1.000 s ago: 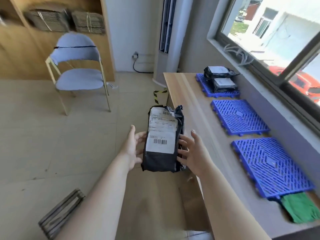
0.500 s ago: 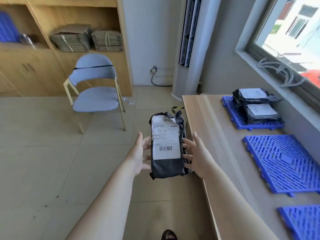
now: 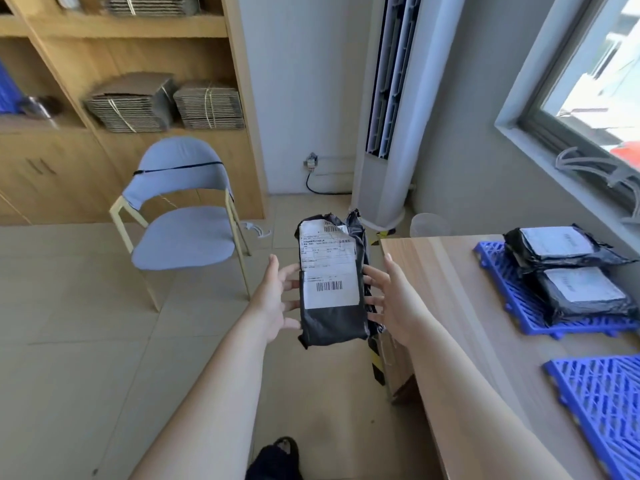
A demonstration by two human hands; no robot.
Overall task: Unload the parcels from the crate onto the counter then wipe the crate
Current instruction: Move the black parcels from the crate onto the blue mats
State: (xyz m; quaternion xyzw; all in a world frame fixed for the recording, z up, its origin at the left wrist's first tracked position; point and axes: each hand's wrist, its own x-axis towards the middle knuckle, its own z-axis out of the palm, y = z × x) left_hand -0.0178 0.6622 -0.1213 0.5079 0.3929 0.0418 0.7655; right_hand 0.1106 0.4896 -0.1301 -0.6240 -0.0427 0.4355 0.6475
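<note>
Parcel point(image 3: 332, 289): black plastic mailer, crumpled at top, white shipping label with barcodes on front. Position: centre of frame, upright, above the floor, just left of the counter point(image 3: 450, 289). Held between left hand point(image 3: 277, 299) and right hand point(image 3: 394, 299), fingers spread against its sides.

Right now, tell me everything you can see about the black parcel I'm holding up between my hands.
The black parcel is a slim, oblong package wrapped in glossy, wrinkled black plastic, with crumpled excess bag at its top and right side. A white shipping label with barcodes and small unreadable print covers most of its front. It is held upright in the air over the tiled floor, just left of the wooden counter. The left hand and right hand hold it from either side with spread fingers.
</note>
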